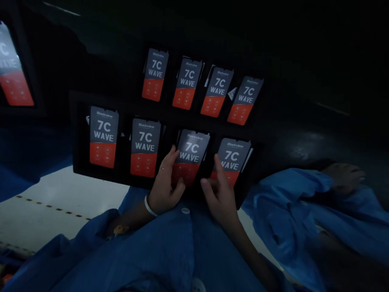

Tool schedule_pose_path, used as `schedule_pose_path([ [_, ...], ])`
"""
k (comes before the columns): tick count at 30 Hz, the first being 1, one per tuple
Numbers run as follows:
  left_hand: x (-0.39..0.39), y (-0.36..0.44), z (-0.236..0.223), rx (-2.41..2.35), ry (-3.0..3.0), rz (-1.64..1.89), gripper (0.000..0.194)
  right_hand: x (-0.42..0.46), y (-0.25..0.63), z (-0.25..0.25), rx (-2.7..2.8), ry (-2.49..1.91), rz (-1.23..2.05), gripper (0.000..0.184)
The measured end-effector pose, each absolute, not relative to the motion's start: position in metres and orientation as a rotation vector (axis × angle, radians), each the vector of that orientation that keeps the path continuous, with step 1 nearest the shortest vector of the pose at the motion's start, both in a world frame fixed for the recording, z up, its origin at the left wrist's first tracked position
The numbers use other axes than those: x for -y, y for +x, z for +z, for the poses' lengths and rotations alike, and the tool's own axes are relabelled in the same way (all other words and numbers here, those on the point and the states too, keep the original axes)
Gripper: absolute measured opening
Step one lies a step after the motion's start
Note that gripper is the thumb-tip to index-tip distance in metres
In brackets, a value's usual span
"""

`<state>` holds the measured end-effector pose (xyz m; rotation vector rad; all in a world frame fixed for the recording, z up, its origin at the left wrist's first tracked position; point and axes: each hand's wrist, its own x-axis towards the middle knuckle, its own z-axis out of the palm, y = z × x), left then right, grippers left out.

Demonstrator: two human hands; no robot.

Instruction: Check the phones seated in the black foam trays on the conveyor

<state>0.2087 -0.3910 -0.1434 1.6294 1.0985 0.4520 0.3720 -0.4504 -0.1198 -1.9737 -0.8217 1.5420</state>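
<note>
A black tray holds two rows of smartphones with grey-and-red "Blackview 7C WAVE" cards on their fronts, several per row. My left hand, with a white wristband, grips the lower left edge of the third phone in the near row. That phone sits slightly skewed. My right hand has its fingers apart, with the index finger touching the lower left of the neighbouring phone. Its lower part is hidden behind my fingers. The back-row phones stand apart from both hands.
Another phone tray shows at the far upper left. Below the tray lies a pale floor with a dashed dark-and-yellow line. At the right, a person's blue sleeve and hand rest beside the tray.
</note>
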Motion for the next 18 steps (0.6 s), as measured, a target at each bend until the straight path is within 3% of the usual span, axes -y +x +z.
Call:
schedule_pose_path([
  [6,0.391,0.208,-0.144,-1.074,1.615,0.476,0.076,0.456,0.368,-0.126,1.386,-2.095,1.024,0.034],
  [18,0.392,0.207,-0.145,-1.064,1.595,0.456,0.076,0.432,0.367,-0.129,1.638,-2.173,0.913,0.041],
])
